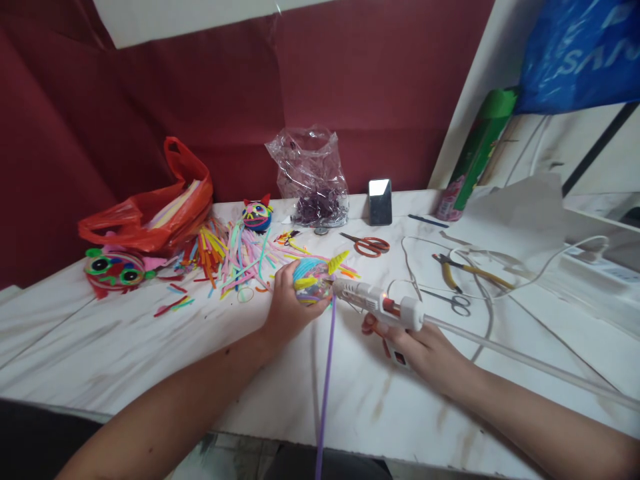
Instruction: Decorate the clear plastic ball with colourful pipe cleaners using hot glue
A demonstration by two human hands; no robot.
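Note:
My left hand (290, 300) is closed round a small round craft figure (306, 270) wound with light blue pipe cleaner, with yellow pointed pieces on it. A long purple pipe cleaner (327, 373) hangs from the figure past the table's front edge. In my right hand (405, 340) is a white hot glue gun (370, 300), gripped by its handle. Its nozzle meets or nearly meets the figure's right side; contact cannot be made out. A small orange light glows on the gun, and a long glue stick (525, 360) sticks out of its back.
Pipe cleaners (245, 257) lie in heaps behind my left hand, near a red plastic bag (150, 213) and two finished-looking figures (117, 270). Orange-handled scissors (367, 245), yellow-handled pliers (470, 270), metal scissors (457, 303) and a white cable (410, 267) lie to the right. Behind stands a clear bag (317, 187).

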